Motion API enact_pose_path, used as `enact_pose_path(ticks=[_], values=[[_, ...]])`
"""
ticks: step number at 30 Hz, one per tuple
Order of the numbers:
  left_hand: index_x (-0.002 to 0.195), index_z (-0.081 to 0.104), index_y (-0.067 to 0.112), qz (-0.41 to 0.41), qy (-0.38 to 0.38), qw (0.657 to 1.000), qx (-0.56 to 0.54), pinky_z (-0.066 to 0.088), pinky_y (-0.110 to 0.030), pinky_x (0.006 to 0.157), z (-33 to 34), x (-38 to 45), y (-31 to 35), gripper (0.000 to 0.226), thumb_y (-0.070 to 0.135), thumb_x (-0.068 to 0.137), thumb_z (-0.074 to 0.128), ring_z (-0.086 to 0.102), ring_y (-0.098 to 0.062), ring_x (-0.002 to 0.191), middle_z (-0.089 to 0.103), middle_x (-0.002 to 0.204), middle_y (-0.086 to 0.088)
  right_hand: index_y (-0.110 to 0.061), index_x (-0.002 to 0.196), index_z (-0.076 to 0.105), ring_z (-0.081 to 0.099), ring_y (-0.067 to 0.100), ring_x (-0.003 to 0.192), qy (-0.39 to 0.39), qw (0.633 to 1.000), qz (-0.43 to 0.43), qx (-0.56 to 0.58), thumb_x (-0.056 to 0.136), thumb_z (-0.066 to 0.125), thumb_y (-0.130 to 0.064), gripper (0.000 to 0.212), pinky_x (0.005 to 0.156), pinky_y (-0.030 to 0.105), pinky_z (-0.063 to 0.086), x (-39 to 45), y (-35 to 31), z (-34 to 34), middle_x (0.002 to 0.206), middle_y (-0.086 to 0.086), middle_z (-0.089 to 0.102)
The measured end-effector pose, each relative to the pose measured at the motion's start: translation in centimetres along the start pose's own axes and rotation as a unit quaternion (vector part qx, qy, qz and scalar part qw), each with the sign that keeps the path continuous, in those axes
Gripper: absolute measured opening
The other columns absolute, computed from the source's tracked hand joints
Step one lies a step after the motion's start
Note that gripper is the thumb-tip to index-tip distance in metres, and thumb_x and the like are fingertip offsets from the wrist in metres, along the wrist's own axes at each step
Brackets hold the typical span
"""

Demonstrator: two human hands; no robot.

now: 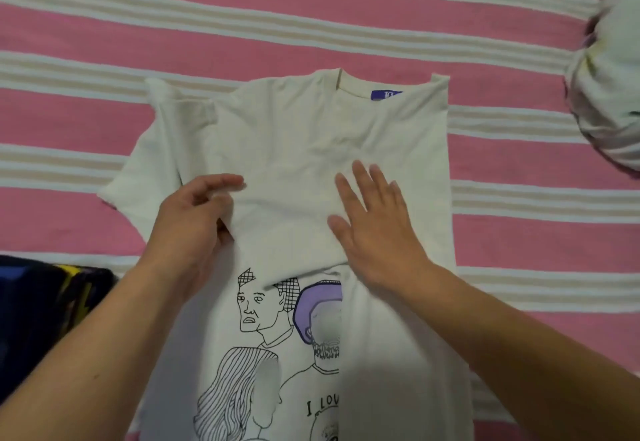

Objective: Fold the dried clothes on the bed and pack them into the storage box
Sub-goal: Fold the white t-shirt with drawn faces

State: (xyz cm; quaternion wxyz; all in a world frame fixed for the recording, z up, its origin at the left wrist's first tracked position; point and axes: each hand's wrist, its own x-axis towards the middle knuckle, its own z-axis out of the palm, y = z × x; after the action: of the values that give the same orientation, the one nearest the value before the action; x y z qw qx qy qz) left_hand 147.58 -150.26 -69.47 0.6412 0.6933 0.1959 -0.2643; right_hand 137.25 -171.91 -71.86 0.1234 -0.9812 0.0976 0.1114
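Left hand: left hand (194,218) sits at about 9 o'clock of the shirt's middle, thumb and fingers curled, pinching the edge of a folded-over flap of the white T-shirt (294,135).
Right hand: right hand (374,218) lies flat at about 3 o'clock of the flap, fingers straight and spread, pressing the cloth down and holding nothing.
T-shirt place: spread on the striped bedsheet (311,17), in the middle of the view, touching the sheet all along.
T-shirt long axis: runs from 12 o'clock to 6 o'clock; the collar with its purple label (386,95) points to 12 o'clock, the hem end runs out of view at 6 o'clock.
T-shirt fold: the right side is folded in, its edge straight down the print; the left sleeve (145,149) sticks out toward 9 o'clock.
Print: line-drawn faces (263,309) and some lettering show below the hands, partly covered by the fold.
Dark cloth: dark blue and yellow fabric (45,305) lies at 8 o'clock, just beside the left forearm.
Patterned bundle: pale printed bundle (609,87) sits at 2 o'clock, well apart from the shirt.
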Motion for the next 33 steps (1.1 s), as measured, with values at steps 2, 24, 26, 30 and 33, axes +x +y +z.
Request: enact_pose_path(ticks=[2, 24, 26, 30, 33], values=[[0.103, 0.077, 0.013, -0.018, -0.013, 1.000, 0.012, 0.054, -0.049, 0.088, -0.1, -0.1, 0.4, 0.037, -0.008, 0.092, 0.048, 0.060, -0.024, 0.072, 0.062, 0.070, -0.005, -0.023, 0.160, 0.012, -0.011, 0.026, 0.154, -0.030, 0.999, 0.018, 0.001, 0.101, 0.014, -0.056, 0.069, 0.124, 0.051, 0.005, -0.5, -0.7, 0.2, 0.169, 0.005, -0.005], [0.103, 0.075, 0.007, -0.035, -0.056, 0.998, 0.006, 0.063, -0.047, 0.066, -1.5, 1.5, 0.3, 0.033, -0.008, 0.086, 0.052, 0.052, -0.027, 0.063, 0.045, 0.067, -0.005, -0.005, 0.105, 0.064, 0.053, 0.032, 0.079, 0.195, 0.972, -0.119, 0.059, 0.069, 0.062, 0.015, 0.041, 0.082, 0.042, 0.046, -7.7, -4.3, 1.9, 0.085, 0.008, 0.059], [0.104, 0.075, 0.006, -0.034, -0.054, 0.998, -0.005, 0.062, -0.046, 0.062, -1.5, 1.4, 0.5, 0.034, -0.009, 0.086, 0.051, 0.051, -0.021, 0.061, 0.050, 0.067, -0.006, -0.006, 0.101, 0.065, 0.053, 0.031, 0.081, 0.193, 0.970, -0.129, 0.064, 0.073, 0.062, 0.016, 0.035, 0.092, 0.044, 0.047, -9.0, -3.5, 2.6, 0.082, 0.006, 0.058], [0.106, 0.074, 0.004, -0.036, -0.055, 0.998, -0.019, 0.057, -0.034, 0.052, -1.4, 1.3, 0.7, 0.036, -0.011, 0.087, 0.048, 0.056, -0.014, 0.055, 0.054, 0.056, 0.004, -0.009, 0.103, 0.064, 0.049, 0.029, 0.092, 0.143, 0.985, -0.082, 0.045, 0.066, 0.065, 0.014, 0.044, 0.103, 0.045, 0.040, -9.8, -3.2, 2.9, 0.093, 0.005, 0.055], [0.101, 0.075, 0.006, -0.038, -0.055, 0.997, -0.030, 0.059, -0.038, 0.054, -1.5, 1.4, 0.5, 0.035, -0.010, 0.086, 0.047, 0.055, -0.019, 0.065, 0.055, 0.057, 0.003, -0.008, 0.110, 0.066, 0.050, 0.029, 0.099, 0.129, 0.982, -0.132, 0.051, 0.072, 0.067, 0.002, 0.039, 0.107, 0.047, 0.037, -9.4, -5.2, 2.3, 0.102, 0.007, 0.057]])
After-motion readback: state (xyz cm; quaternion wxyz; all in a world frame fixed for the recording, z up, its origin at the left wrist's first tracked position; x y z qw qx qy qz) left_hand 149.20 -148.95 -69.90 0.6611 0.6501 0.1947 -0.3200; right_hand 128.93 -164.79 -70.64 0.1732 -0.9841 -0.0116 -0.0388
